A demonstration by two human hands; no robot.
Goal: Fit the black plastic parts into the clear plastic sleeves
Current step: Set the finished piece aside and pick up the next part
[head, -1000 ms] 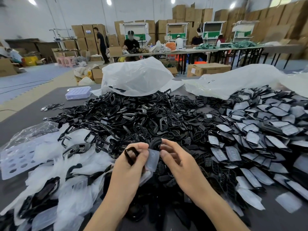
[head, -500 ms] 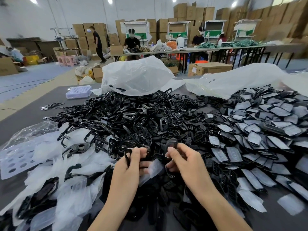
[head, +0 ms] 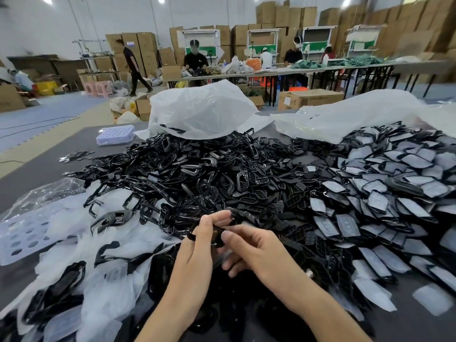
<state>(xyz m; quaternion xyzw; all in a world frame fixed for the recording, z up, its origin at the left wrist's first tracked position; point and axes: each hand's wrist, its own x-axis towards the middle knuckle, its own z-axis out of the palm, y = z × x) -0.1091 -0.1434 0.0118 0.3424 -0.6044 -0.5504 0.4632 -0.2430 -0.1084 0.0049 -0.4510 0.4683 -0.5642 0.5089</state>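
My left hand (head: 197, 245) and my right hand (head: 254, 248) meet low in the middle of the table, above the heap. Between them they pinch a small black plastic part (head: 217, 234); its loop end sticks out left of my left fingers. Whether a clear sleeve is still under my hands I cannot tell. A large heap of loose black parts (head: 197, 174) fills the table's centre. Empty clear sleeves (head: 74, 233) lie piled at the left. Parts in sleeves (head: 385, 183) spread in overlapping rows at the right.
Two white plastic bags (head: 202, 112) lie behind the heap. A small perforated tray (head: 115, 135) stands at the back left and a clear perforated sheet (head: 19, 233) lies at the left edge. People work at long tables beyond, with cardboard boxes stacked behind them.
My hands have closed together. The clear sleeve that my left hand held up a second ago has dropped out of sight, and both hands now pinch the black part.
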